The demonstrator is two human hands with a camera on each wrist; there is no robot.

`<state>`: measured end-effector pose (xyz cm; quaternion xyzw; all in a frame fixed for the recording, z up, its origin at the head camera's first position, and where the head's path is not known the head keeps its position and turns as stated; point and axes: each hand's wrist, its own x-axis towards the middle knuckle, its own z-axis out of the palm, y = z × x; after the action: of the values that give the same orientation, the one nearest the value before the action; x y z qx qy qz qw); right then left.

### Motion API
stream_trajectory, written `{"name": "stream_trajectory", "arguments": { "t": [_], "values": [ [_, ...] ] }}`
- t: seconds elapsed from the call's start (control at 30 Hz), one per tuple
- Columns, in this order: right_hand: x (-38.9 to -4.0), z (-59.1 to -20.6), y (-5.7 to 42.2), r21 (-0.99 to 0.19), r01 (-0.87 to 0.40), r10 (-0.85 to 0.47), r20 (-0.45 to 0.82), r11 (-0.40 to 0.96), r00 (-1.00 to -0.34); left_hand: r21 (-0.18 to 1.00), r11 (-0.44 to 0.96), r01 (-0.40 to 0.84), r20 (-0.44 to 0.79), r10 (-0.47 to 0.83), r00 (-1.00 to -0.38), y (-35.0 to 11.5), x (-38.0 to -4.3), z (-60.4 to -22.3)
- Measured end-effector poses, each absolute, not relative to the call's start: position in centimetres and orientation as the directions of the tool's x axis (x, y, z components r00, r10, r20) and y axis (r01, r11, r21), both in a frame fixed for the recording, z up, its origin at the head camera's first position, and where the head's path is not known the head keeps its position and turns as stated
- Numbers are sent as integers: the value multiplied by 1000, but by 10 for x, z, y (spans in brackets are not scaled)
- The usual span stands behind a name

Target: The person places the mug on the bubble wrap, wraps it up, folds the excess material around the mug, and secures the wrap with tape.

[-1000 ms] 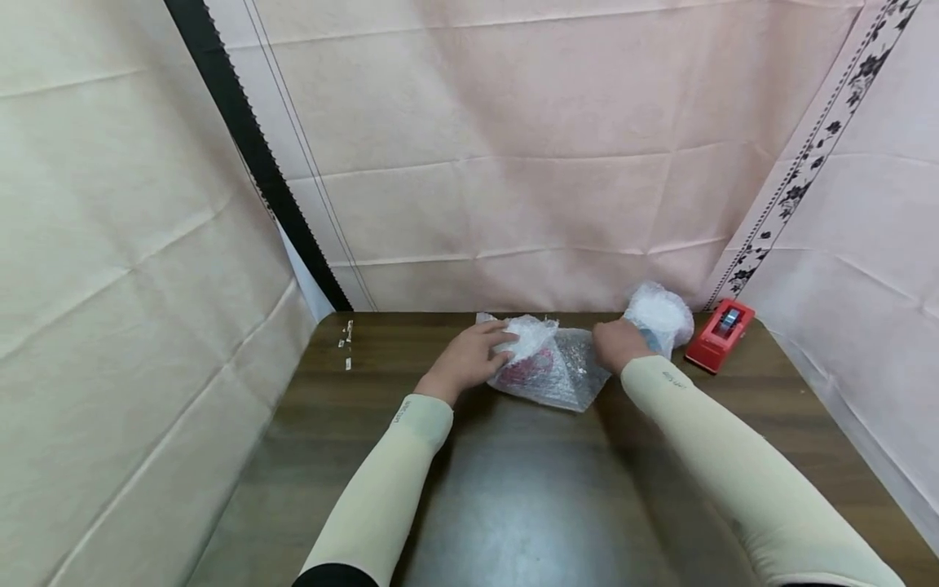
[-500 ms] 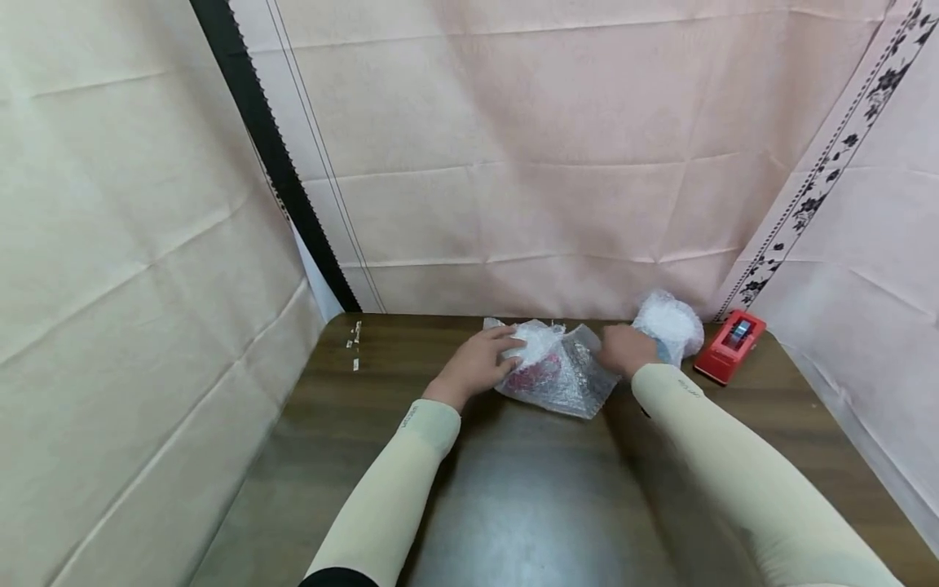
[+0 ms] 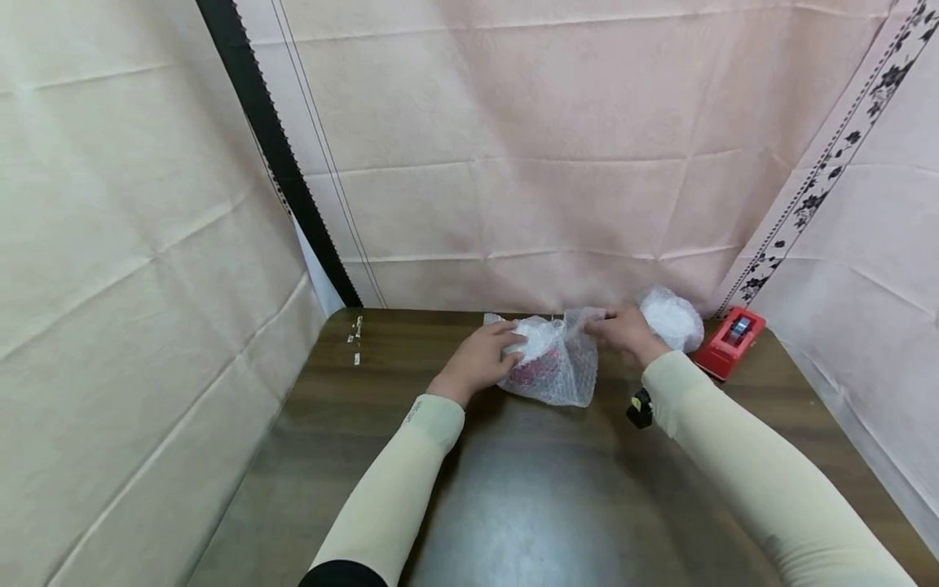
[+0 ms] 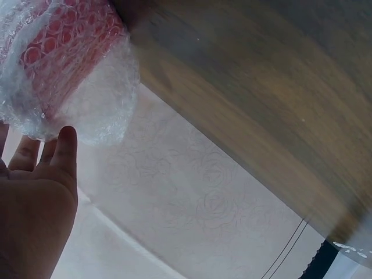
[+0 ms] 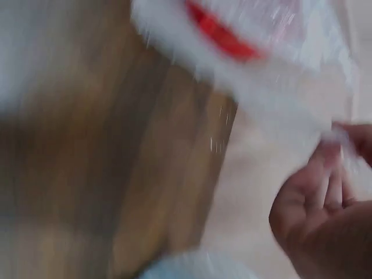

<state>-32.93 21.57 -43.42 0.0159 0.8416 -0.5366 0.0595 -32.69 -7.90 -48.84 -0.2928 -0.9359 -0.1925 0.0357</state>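
In the head view a sheet of bubble wrap (image 3: 579, 375) lies partly folded near the table's far edge. Something red (image 3: 535, 371) shows through it; its shape is hidden by the layers. My left hand (image 3: 477, 363) rests on the folded part from the left, fingers extended over it. In the left wrist view its fingertips touch the wrap (image 4: 75, 75) at one edge. My right hand (image 3: 627, 333) pinches a lifted corner of the sheet between thumb and fingers, which the right wrist view shows, blurred, beside the red thing (image 5: 221, 32).
Behind my right hand sits a bubble-wrapped bundle (image 3: 671, 319), with a red tape dispenser (image 3: 729, 342) to its right. Small pieces of tape (image 3: 357, 359) stick to the wooden table (image 3: 513, 489) at the far left. Pale cloth (image 3: 550, 163) hangs around the table.
My right hand has drawn the loose right side of the bubble wrap up and leftward, toward the folded part. My left hand has stayed in place on the wrap.
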Motion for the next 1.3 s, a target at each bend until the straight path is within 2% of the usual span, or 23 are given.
{"name": "stream_trajectory", "arguments": {
  "t": [0.27,0.5,0.7,0.83,0.97,1.07,1.2,1.23,1.3],
  "values": [
    [-330,-438,161,-845,8,59,28,535,-998,246,776,580,236,532,-813,-77,-324,-489],
    [-332,-441,146,-771,-81,7,110,631,-994,211,784,583,261,530,-807,-68,-321,-492],
    [-335,-433,155,-788,24,123,67,616,-990,126,799,588,221,555,-802,-64,-321,-488],
    [-336,-431,158,-822,56,107,6,567,-994,22,816,577,180,565,-805,-61,-322,-484],
    [-336,-432,157,-821,50,124,25,568,-992,-31,822,569,153,567,-810,-57,-325,-480],
    [-335,-436,153,-792,23,130,71,610,-989,-24,821,570,131,568,-813,-54,-326,-478],
    [-332,-440,137,-703,-71,30,130,707,-991,6,831,556,108,552,-827,-53,-326,-478],
    [-331,-439,133,-679,-94,5,143,728,-990,33,836,548,110,542,-833,-53,-326,-479],
    [-328,-440,127,-641,-130,-27,168,756,-985,163,840,518,114,506,-855,-55,-327,-482]
  ]
}}
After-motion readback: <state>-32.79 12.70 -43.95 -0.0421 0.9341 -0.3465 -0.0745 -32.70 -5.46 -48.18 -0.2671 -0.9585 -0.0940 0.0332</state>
